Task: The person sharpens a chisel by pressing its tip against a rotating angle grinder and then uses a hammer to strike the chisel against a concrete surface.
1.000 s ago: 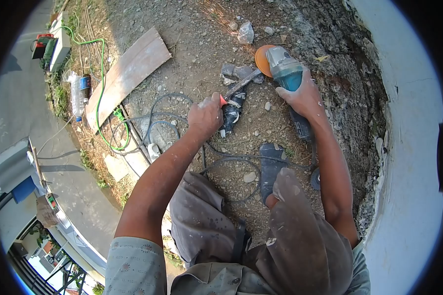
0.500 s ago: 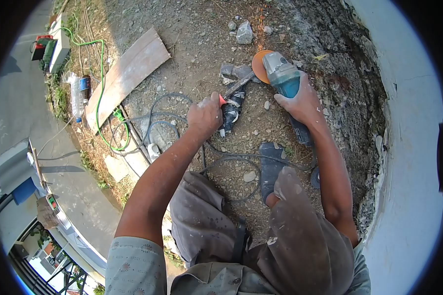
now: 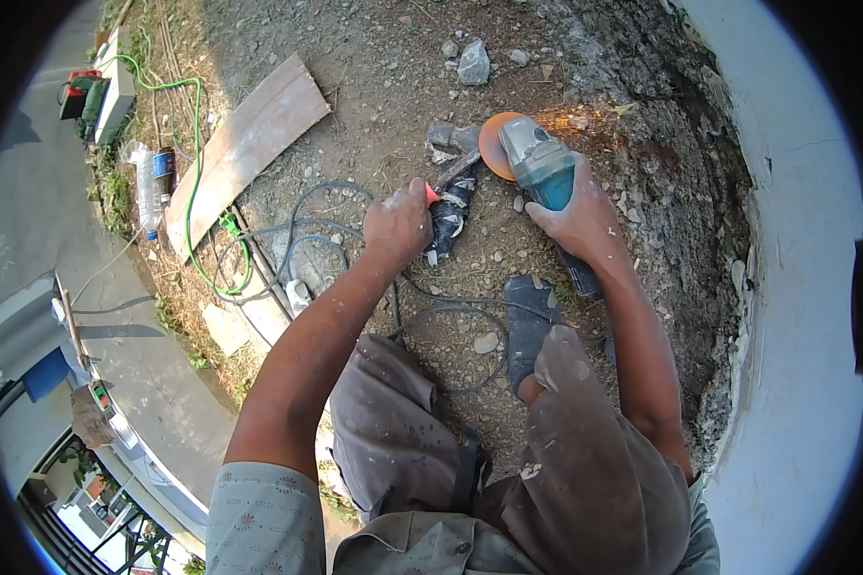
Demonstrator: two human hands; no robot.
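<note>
Two sets of fingers are clenched here: those of the left hand (image 3: 398,225) around the red handle (image 3: 431,195) of a metal blade (image 3: 458,169), those of the right hand (image 3: 577,213) around an angle grinder (image 3: 549,180). The blade slants far and right, its tip at the edge of the orange disc (image 3: 495,148). Sparks (image 3: 585,119) spray right from there. To my eye, a slack left grip could let the disc snatch the blade or kick back towards those bare hands. Just beside the blade lies a dark wrapped object (image 3: 450,228); if it rolled, it might jolt the work. Nearer, the grey cable (image 3: 451,304) loops by a dark shoe (image 3: 529,321), and a shifting foot could tug it. Farther left lies a board (image 3: 249,151).
</note>
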